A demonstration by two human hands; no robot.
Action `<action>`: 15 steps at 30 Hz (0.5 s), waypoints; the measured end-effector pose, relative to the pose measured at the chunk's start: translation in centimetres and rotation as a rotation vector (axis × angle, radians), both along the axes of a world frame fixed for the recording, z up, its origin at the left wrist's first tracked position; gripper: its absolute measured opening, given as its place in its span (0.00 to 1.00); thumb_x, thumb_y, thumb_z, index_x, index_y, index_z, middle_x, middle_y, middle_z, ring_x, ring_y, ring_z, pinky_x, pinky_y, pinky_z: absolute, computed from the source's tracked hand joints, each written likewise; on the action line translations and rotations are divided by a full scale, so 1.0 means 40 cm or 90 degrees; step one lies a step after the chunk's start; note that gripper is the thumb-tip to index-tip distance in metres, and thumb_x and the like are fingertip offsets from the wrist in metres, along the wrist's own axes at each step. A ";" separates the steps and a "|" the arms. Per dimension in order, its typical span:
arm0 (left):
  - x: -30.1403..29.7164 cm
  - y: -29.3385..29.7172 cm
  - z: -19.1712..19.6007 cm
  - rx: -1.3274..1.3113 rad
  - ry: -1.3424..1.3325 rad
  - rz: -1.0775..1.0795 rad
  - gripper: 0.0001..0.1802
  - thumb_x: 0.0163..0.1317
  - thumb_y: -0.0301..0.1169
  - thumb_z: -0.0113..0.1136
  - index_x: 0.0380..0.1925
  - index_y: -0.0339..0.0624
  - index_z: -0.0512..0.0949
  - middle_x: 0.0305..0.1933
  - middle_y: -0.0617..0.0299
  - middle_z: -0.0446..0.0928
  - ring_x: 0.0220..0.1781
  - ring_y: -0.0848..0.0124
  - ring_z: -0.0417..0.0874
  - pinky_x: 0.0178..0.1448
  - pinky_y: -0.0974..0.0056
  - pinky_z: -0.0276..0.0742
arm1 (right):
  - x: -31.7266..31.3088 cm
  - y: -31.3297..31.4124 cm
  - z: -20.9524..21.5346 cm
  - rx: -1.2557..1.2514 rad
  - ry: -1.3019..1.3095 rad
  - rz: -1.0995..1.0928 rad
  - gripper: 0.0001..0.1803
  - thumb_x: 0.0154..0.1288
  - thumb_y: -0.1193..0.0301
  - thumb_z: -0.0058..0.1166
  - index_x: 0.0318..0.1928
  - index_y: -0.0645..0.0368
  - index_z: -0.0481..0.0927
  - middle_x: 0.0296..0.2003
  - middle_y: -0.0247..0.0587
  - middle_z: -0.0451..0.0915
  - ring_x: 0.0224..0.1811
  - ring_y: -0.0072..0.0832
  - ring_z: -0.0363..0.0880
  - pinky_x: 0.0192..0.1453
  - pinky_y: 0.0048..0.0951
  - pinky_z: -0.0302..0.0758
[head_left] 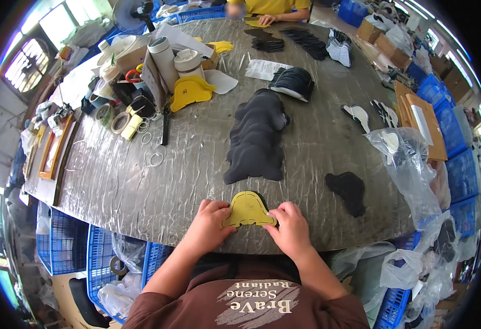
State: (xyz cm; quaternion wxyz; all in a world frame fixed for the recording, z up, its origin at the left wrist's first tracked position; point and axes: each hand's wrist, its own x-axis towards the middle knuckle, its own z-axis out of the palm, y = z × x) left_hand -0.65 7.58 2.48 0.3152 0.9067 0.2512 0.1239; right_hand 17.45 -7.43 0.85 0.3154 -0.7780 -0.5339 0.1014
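Head view: both hands press a yellow template (247,210) onto a black cut piece (257,196) that peeks out along its top edge, at the near rim of the grey table (141,181). The left hand (207,227) pinches the template's left wing, fingers (222,208) curled down on it; the right hand (291,230) does the same on the right wing — neither is released, both are closed lightly on the template. The step in hand looks like lining the template up with the piece beneath; the next move would call for holding the two flush so their edges match.

Just beyond lies a fanned stack of black pieces (257,137), a single black piece (349,191) to the right, and another yellow template (190,90) farther off among tape rolls (121,122). A clear plastic bag (410,170) hangs at the right edge — another person's hand (266,19) works at the far side.
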 end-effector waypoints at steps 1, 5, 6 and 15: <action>-0.004 -0.015 -0.014 0.028 -0.027 0.012 0.21 0.46 0.26 0.71 0.43 0.35 0.81 0.48 0.53 0.77 0.52 0.54 0.74 0.58 0.57 0.73 | -0.001 -0.001 0.002 0.009 -0.003 0.005 0.20 0.44 0.71 0.71 0.40 0.60 0.81 0.37 0.40 0.75 0.42 0.40 0.75 0.45 0.37 0.75; -0.006 -0.033 -0.042 0.033 -0.056 0.031 0.17 0.48 0.25 0.69 0.40 0.35 0.81 0.47 0.54 0.78 0.48 0.54 0.76 0.55 0.57 0.74 | -0.003 -0.001 -0.003 0.012 -0.003 0.016 0.19 0.44 0.73 0.70 0.40 0.61 0.81 0.37 0.41 0.74 0.42 0.40 0.75 0.45 0.37 0.75; -0.003 -0.035 -0.042 0.048 -0.067 0.030 0.16 0.48 0.25 0.68 0.39 0.36 0.81 0.46 0.55 0.78 0.46 0.54 0.76 0.54 0.57 0.74 | -0.002 -0.002 -0.005 0.011 -0.003 0.016 0.19 0.44 0.73 0.70 0.40 0.61 0.81 0.37 0.41 0.74 0.42 0.40 0.75 0.45 0.37 0.75; 0.005 -0.037 -0.056 0.082 -0.113 0.033 0.12 0.47 0.25 0.69 0.34 0.38 0.83 0.44 0.59 0.80 0.42 0.58 0.76 0.50 0.59 0.75 | 0.001 -0.009 -0.008 0.018 0.022 0.014 0.19 0.45 0.75 0.70 0.40 0.62 0.80 0.37 0.43 0.74 0.42 0.42 0.76 0.46 0.38 0.74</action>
